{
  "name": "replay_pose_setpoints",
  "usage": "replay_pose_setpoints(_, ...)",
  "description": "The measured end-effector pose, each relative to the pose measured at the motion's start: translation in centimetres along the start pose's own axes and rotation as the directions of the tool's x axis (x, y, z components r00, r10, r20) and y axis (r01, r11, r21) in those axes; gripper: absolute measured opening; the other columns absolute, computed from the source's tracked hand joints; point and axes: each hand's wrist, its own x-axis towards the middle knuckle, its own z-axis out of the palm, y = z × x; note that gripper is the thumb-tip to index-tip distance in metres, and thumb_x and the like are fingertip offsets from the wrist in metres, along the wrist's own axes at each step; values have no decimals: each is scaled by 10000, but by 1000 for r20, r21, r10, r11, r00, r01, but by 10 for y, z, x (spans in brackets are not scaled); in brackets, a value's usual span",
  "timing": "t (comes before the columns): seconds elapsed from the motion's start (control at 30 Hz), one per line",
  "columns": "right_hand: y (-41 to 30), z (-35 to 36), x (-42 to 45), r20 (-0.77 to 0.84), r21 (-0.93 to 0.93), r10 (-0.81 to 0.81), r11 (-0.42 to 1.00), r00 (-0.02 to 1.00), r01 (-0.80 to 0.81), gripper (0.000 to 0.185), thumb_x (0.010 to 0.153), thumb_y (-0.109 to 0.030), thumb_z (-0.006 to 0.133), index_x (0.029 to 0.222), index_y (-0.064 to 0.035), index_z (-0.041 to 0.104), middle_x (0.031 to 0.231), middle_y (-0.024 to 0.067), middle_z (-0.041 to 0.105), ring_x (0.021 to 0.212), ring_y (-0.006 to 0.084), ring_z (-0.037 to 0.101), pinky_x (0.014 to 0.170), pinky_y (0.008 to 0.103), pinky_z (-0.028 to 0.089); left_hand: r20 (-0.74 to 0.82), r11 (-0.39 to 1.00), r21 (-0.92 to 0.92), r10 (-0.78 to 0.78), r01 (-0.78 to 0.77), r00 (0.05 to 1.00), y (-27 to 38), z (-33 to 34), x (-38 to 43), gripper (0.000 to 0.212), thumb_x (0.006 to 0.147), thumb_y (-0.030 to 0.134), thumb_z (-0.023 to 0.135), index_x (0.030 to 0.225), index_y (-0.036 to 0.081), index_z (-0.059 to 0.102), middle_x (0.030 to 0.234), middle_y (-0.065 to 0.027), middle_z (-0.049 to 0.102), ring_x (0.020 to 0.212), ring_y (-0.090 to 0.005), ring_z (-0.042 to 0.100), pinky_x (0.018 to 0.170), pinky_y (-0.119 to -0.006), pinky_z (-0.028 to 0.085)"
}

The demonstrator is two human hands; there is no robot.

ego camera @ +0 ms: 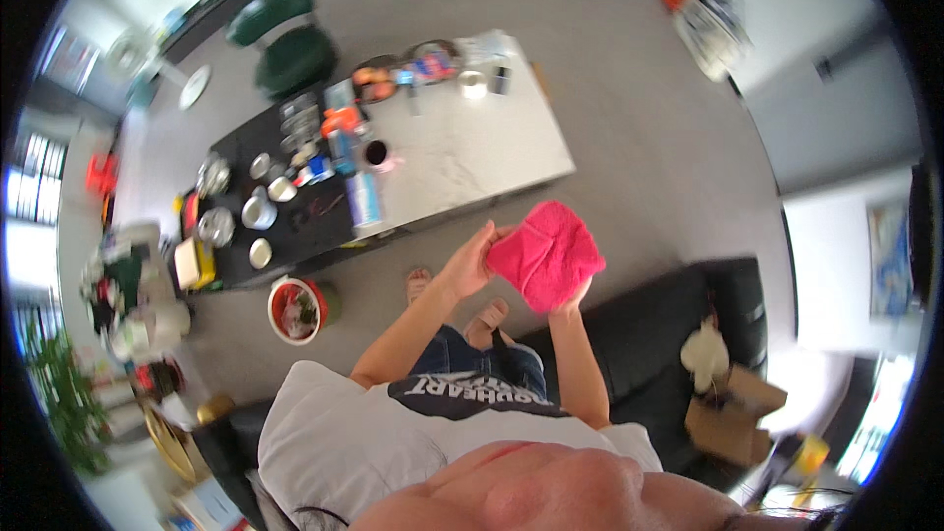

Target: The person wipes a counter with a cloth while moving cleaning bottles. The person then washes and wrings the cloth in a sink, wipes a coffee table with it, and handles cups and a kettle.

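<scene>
A bright pink cloth (547,254), folded and fluffy like a towel, is held up in front of me between both hands, past the near edge of the coffee table. My left hand (472,262) grips its left corner with the thumb on top. Under the cloth's lower right edge is my right hand (571,299), its fingers largely hidden by the fabric. The coffee table (487,140), with a white marble-look top and a black section at left, stands beyond the cloth.
Cups, jars, a mug (377,153) and fruit crowd the table. A red-rimmed waste bin (297,310) stands before its near left side. Behind me is a black sofa (641,324) with an opened cardboard box (730,420). A green chair (295,59) stands beyond the table.
</scene>
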Motion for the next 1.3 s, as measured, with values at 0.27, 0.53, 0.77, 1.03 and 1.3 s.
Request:
replay_pose_setpoints(0.27,-86,30,1,191,298,-381,900,905,317,536,1015,-470,445,1388,-95,538,1421,126,553,1306,348,505,1141,518,364,173,940,80,-342,333,924,-5,89,128,608,1041,477,451,1380,-26,489,1356,-137,584,1221,-221,587,1061,-387,460)
replay_pose_setpoints(0.53,-197,41,43,231,354,-652,748,723,562,561,1017,-472,424,1426,-96,505,1490,121,491,1365,348,450,1169,527,322,343,805,160,-588,571,733,-34,140,299,561,1049,438,447,1375,-14,512,1361,-160,587,1262,-263,559,1082,-434,435)
replay_pose_setpoints(0.77,-294,69,88,213,335,-780,624,588,706,555,1018,-463,451,1441,-108,498,1512,108,472,1392,342,424,1185,533,289,294,687,322,-727,652,620,-28,224,431,540,1058,413,429,1388,-9,492,1376,-165,574,1293,-258,540,1075,-421,454)
replay_pose_setpoints(1.03,-529,152,201,344,405,-726,687,596,603,591,1010,-512,445,1434,-103,504,1492,127,490,1381,357,432,1171,538,313,420,818,193,-568,542,708,-62,375,623,486,1055,384,443,1373,26,526,1367,-163,585,1284,-259,548,1057,-412,469)
replay_pose_setpoints(1.3,-703,200,231,265,367,-648,753,714,546,520,1024,-444,433,1367,-72,554,1421,144,552,1311,357,501,1131,530,376,265,811,487,-490,323,830,-128,493,734,458,1022,356,545,1348,35,532,1312,-130,608,1284,-233,539,1080,-371,424)
